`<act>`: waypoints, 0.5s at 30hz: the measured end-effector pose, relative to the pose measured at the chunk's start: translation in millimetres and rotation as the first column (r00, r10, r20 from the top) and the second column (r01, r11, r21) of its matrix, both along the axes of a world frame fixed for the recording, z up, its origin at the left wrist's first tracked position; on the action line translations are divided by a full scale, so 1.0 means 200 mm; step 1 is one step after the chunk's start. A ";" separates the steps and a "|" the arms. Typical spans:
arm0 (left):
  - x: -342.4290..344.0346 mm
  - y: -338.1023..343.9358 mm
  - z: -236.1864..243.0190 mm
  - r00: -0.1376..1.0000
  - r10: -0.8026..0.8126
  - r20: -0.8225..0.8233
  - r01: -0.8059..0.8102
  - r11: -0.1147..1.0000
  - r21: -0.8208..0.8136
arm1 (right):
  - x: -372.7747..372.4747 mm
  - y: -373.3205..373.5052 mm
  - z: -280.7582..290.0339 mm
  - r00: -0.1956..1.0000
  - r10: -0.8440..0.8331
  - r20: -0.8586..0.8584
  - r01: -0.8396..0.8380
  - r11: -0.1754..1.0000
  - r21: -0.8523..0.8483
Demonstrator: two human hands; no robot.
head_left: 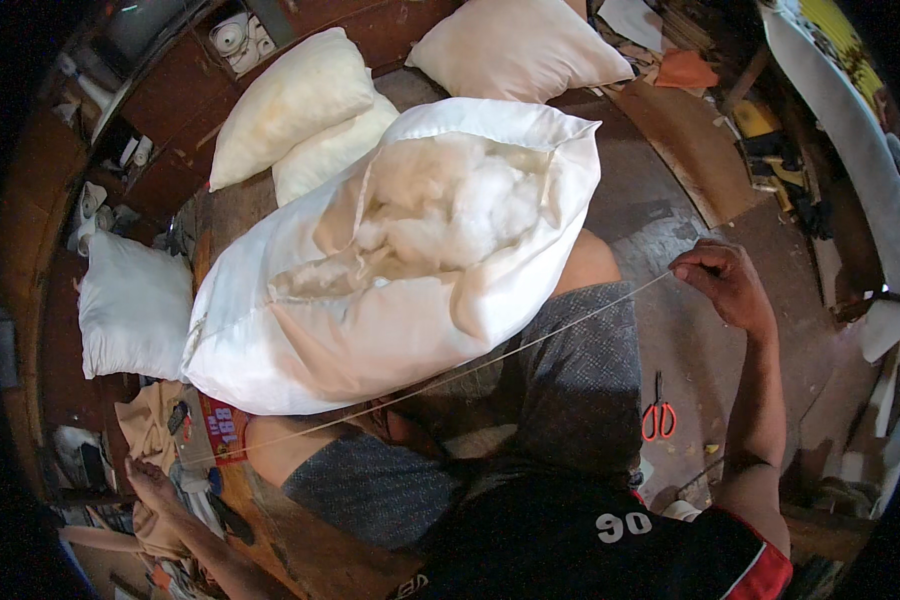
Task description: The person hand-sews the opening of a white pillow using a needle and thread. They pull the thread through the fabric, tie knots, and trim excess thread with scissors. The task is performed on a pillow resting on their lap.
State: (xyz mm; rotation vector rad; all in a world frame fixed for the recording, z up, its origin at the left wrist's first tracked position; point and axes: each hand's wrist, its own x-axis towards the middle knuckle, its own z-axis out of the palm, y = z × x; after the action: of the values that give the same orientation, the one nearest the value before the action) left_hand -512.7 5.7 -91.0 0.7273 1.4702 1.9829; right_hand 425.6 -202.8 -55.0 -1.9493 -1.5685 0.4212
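A long pale thread (530,343) is drawn taut across the front of my lap. My right hand (727,284), raised at the right, pinches its one end between thumb and fingertips. At the lower left, the other end runs to my left hand (153,488), whose fingers look closed on it, though they are small and dim there. On my lap lies a large white pillow cover (320,350), slit open along its top. Fluffy white stuffing (460,205) bulges from the opening. Neither hand touches the cover.
Scissors with orange handles (659,421) lie on the floor right of my knee. Behind the cover are a cream pillow (295,100) and a pale pillow (518,48); a white pillow (133,307) sits at the left. Brown board (685,150) and scraps lie at the right.
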 end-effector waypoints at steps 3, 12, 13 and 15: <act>-0.56 -0.35 -0.06 0.678 -0.735 -0.017 0.726 0.665 0.177 | 0.07 0.05 -0.05 0.949 -0.046 0.312 0.006 0.992 0.129; -0.07 -0.81 -0.64 0.721 -0.434 -0.539 -0.013 0.771 -0.637 | 0.07 0.11 -0.06 0.762 -0.617 0.195 0.165 0.477 0.863; -0.03 -0.82 -0.65 0.556 -0.554 -0.620 -0.038 0.728 -0.685 | 0.03 0.18 -0.05 0.865 -0.502 0.023 0.214 0.408 0.888; 0.15 -0.77 -0.67 0.377 -0.550 -0.745 -0.128 0.766 -0.630 | -0.07 0.33 0.01 0.944 -0.264 -0.196 0.276 0.313 0.909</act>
State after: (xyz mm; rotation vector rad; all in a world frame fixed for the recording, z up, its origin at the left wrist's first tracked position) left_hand -482.0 -148.5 -225.0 1.7565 2.2616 0.6222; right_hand 411.0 -137.1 -54.0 -1.1763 -0.9945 -0.5581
